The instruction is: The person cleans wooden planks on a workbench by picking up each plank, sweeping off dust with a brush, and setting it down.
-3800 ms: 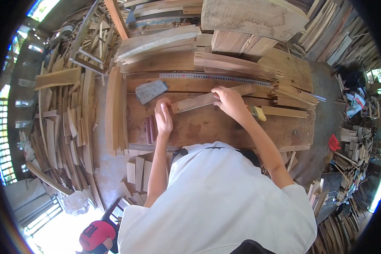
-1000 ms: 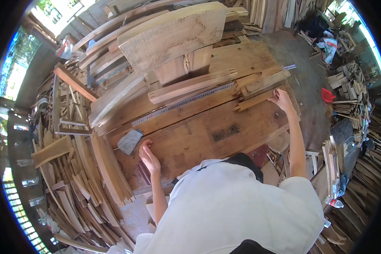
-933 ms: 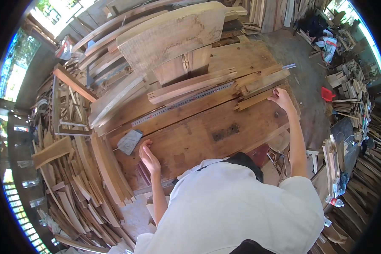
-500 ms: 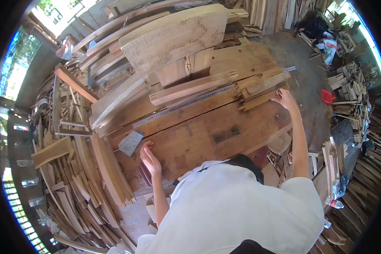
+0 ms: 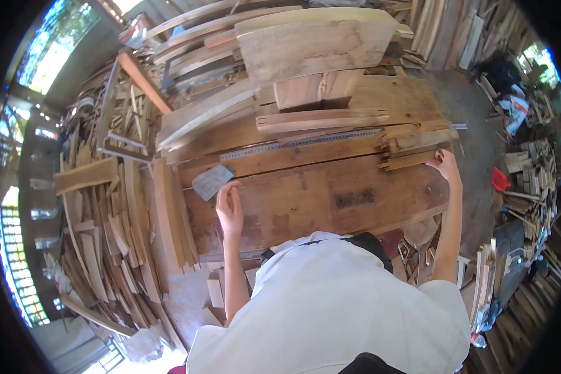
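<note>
My left hand (image 5: pixel 230 210) is raised over the left part of the wooden workbench (image 5: pixel 280 206), its fingers up and partly apart, holding nothing I can see. Its fingertips are beside a folded grey piece (image 5: pixel 212 181), perhaps paper or cloth; whether they touch it I cannot tell. On the right, my right hand (image 5: pixel 444 166) has its fingers curled together at the end of a narrow wooden strip (image 5: pixel 411 161); what is between them is hidden. More short wooden pieces (image 5: pixel 417 138) lie beside that strip. A tape measure (image 5: pixel 299 144) stretches along the bench, its right part hidden by these pieces.
Behind the tape lies a slotted wooden bar (image 5: pixel 321 120). A wide curved board (image 5: pixel 318 43) stands beyond it over a wooden block (image 5: pixel 318 90). Long boards (image 5: pixel 171 215) line the bench's left end, next to piled offcuts (image 5: pixel 106 237). A red dustpan-like object (image 5: pixel 500 179) lies at right.
The camera view has shifted, so the bench appears lower and further right. My left hand has moved up closer to the grey piece. My right hand stays by the strip ends.
</note>
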Action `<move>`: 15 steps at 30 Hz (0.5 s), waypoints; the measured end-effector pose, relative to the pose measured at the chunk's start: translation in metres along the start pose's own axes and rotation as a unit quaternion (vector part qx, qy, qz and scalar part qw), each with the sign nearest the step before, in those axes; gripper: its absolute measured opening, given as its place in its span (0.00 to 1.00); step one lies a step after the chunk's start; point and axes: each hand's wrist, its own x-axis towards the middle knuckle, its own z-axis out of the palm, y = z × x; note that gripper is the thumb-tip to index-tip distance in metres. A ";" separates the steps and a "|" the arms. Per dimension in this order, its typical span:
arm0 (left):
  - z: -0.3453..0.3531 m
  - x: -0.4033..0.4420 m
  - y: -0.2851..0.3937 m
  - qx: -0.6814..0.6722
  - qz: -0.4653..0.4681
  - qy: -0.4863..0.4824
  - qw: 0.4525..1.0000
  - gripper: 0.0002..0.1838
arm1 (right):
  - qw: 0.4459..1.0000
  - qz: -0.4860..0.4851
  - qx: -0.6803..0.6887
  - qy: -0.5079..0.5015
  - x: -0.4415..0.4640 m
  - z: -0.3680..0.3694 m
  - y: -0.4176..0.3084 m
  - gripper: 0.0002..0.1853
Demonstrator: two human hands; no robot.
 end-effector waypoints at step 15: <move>-0.115 0.029 -0.003 0.284 -0.003 0.262 0.922 0.13 | 1.000 0.013 0.016 0.010 0.003 -0.003 0.013 0.24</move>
